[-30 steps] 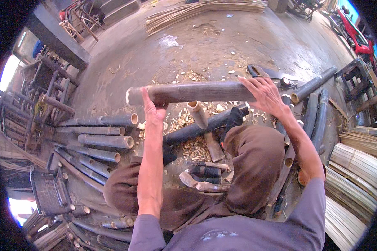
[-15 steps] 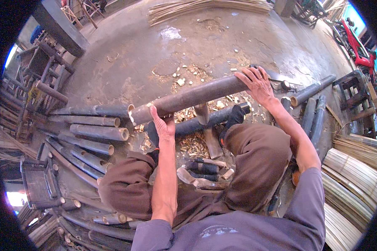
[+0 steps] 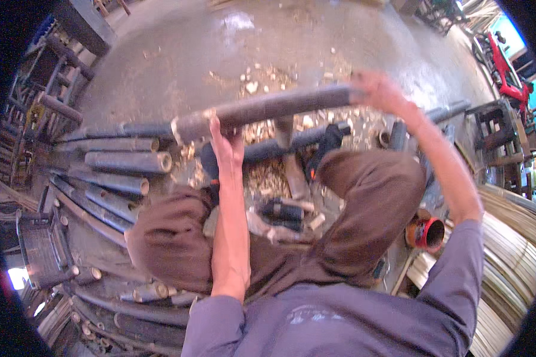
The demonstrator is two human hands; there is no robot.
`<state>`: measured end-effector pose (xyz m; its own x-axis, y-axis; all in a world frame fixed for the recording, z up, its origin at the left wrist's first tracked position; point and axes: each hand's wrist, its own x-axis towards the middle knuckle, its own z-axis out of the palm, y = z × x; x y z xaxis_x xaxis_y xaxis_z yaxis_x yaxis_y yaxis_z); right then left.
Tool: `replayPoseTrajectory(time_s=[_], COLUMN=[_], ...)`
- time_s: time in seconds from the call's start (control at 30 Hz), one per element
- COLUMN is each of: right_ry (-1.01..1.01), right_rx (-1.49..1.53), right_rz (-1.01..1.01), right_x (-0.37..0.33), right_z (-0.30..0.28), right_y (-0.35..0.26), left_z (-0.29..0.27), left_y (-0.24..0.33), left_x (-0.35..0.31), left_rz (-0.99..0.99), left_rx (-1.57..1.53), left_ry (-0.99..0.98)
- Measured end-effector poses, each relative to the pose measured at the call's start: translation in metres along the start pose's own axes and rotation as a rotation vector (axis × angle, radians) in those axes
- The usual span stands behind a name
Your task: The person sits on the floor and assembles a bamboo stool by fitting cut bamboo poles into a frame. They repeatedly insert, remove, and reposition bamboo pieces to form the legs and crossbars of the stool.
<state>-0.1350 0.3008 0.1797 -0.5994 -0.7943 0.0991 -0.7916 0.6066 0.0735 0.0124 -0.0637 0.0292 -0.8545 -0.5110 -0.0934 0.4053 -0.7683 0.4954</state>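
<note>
A thick, dark bamboo pole point(image 3: 268, 110) lies crosswise before me, its right end slightly farther away. My left hand point(image 3: 227, 141) is closed on it near the cut left end, thumb up along the near side and the other fingers hidden beneath. At the right end is my right hand point(image 3: 378, 92), smeared by motion, so its grip is unclear. Below the pole, a short upright bamboo piece point(image 3: 284, 132) stands by another dark bamboo length point(image 3: 268, 150) lying between my feet. Pale wood chips point(image 3: 271, 181) cover the floor there.
Several cut bamboo poles point(image 3: 128, 161) lie to my left, with wooden frames point(image 3: 59, 77) beyond. Bundled split strips point(image 3: 512, 253) lie at my right, near a red-rimmed container point(image 3: 426, 234). Short bamboo pieces point(image 3: 283, 214) sit between my legs. A low dark stand point(image 3: 499, 140) is farther right.
My right hand has shifted from on top of the pole to its right end and is blurred. My left hand keeps its hold. The whole view has shifted, bringing the red-rimmed container into sight.
</note>
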Motion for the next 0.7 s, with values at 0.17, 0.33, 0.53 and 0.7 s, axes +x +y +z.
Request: replayPoseTrajectory(time_s=[0.17, 0.33, 0.53, 0.7], right_ry=[-0.133, -0.592, -0.550, -0.798], right_rx=[0.305, 0.362, 0.163, 0.535], right_rz=[0.141, -0.102, -0.253, 0.239], right_x=[0.030, -0.091, -0.185, -0.161], right_z=[-0.028, 0.181, 0.259, 0.217], right_y=[-0.138, -0.270, -0.357, -0.362], left_z=[0.008, 0.019, -0.001, 0.002], left_y=[0.019, -0.005, 0.010, 0.012], left_x=[-0.009, -0.001, -0.008, -0.007], left_rz=[0.026, -0.017, -0.001, 0.012], left_rx=[-0.003, -0.111, -0.079, -0.079], left_ry=[0.254, 0.180, 0.179, 0.160])
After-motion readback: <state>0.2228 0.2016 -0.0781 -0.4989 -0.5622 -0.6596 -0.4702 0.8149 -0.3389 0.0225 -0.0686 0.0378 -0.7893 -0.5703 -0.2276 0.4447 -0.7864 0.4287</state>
